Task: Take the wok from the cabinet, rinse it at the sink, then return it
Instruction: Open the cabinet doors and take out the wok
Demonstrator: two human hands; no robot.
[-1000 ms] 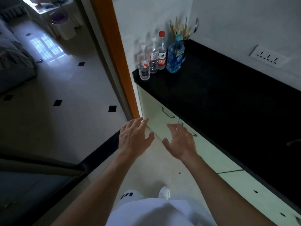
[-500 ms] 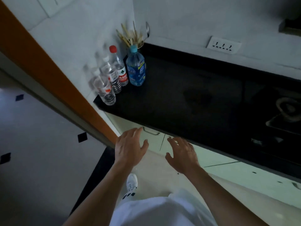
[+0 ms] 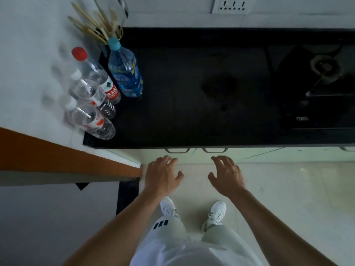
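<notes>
Clear plastic water bottles [image 3: 92, 104] stand far left on the black stone countertop [image 3: 192, 112]. Near its front edge, the left hand [image 3: 162, 175] and right hand [image 3: 227, 175] hover with fingers spread, holding nothing, just short of the pale green cabinet doors [image 3: 249, 154] (wok out of sight). A black gas hob [image 3: 317, 83] lies far right.

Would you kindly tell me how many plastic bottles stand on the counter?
4, clustered at the countertop's left end: blue-capped bottle at the back, red-capped bottle beside it, white-capped bottle in front of those, second white-capped bottle nearest the front edge. None appears hidden.
</notes>
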